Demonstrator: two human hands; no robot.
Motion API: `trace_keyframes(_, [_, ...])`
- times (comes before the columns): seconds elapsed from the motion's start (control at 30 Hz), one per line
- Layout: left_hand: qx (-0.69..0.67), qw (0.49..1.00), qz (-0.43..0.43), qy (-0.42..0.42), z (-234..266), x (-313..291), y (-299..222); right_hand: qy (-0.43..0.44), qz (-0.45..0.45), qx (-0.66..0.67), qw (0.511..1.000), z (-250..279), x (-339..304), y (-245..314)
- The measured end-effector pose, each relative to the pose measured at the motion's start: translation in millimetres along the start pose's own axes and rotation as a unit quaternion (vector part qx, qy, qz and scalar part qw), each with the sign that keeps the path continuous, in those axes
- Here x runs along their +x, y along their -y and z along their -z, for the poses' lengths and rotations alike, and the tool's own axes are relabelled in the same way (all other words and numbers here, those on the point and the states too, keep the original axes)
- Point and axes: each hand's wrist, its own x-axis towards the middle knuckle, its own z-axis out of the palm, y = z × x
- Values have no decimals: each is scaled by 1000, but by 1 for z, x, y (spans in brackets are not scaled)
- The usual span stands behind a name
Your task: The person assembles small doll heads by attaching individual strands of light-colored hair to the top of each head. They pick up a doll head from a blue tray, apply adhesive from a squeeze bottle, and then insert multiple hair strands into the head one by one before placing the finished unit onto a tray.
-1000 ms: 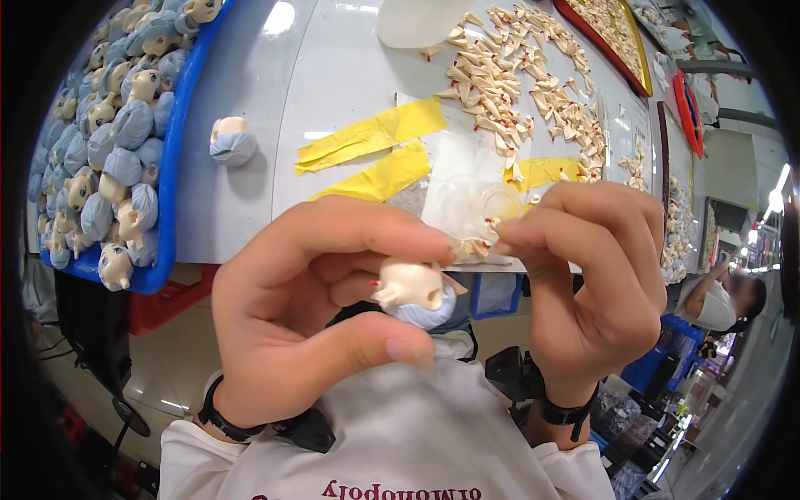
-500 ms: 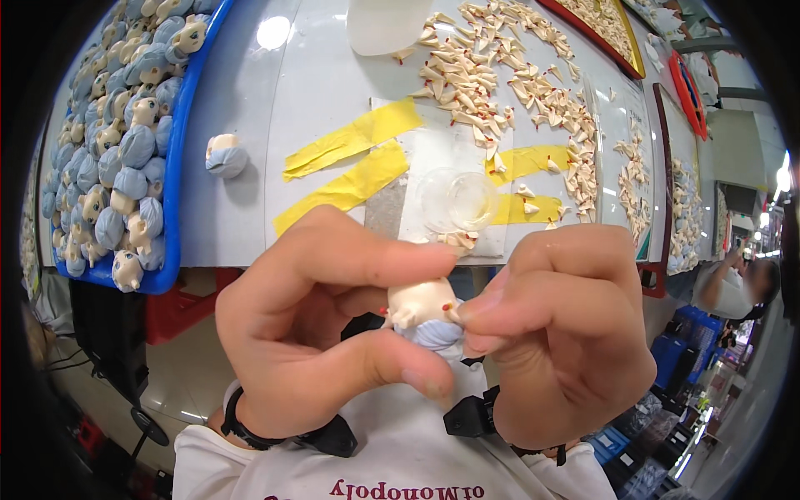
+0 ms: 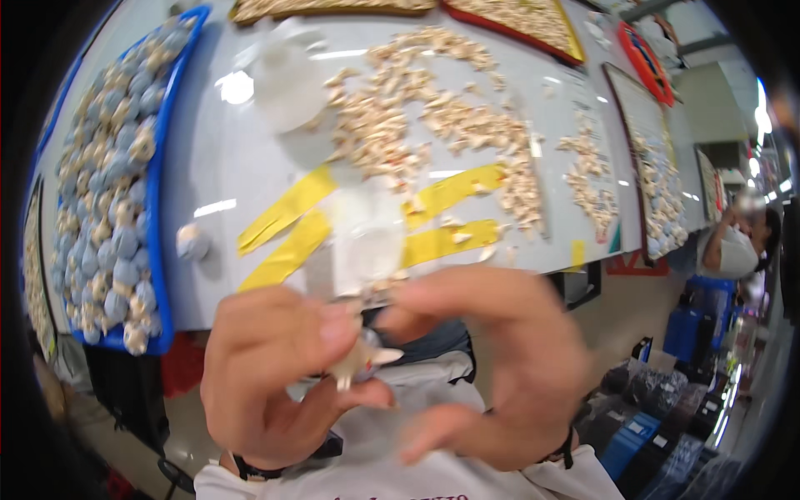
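Just beyond the front edge of the table, my left hand (image 3: 258, 375) grips a small cream doll head (image 3: 354, 362) between thumb and fingers. Pale pointed pieces stick out of the head, one toward my right hand and one downward. A bit of light blue shows behind it, and the fingers cover the rest. My right hand (image 3: 525, 358) is apart from the head, thumb and fingers spread in a wide curve, blurred by motion, with nothing seen between them. On the table past my hands lie many loose cream pointed pieces (image 3: 371, 117).
A blue tray (image 3: 157, 200) of blue-and-cream doll heads stands on the left, with one single head (image 3: 192, 242) beside it. Yellow tape strips (image 3: 287, 210) and a clear round dish (image 3: 367, 246) are in the middle. A dark-rimmed tray (image 3: 631, 142) lies right; a person (image 3: 737, 242) sits beyond.
My right hand has let go of the small piece at the head's side and moved away, its fingers spreading. The head has turned in my left hand. The view has shifted.
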Motion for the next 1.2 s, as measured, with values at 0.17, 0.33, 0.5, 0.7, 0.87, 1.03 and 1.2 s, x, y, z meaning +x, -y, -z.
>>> trace_keyframes(0.17, [181, 974, -69, 120, 0, 4, -15, 78, -86, -29, 993, 33, -1, 6])
trace_keyframes(0.33, [426, 893, 100, 107, 34, 8, -6, -326, -107, -342, 875, 206, -27, -33])
trace_keyframes(0.5, [573, 796, 141, 133, 31, 8, 2, -197, -139, -612, 753, 264, -34, -60])
trace_keyframes(0.7, [547, 818, 134, 121, 46, 8, 19, -252, -80, -636, 725, 241, -28, -48])
trace_keyframes(0.87, [458, 876, 120, 90, 52, 8, 23, -164, -51, -484, 858, 191, 16, -47])
trace_keyframes(1.03, [259, 955, 142, -10, 62, -8, 15, -123, -71, -471, 870, 185, 30, -57])
trace_keyframes(1.2, [42, 974, 214, -61, 44, -17, 2, -125, -13, -532, 838, 185, 28, -66])
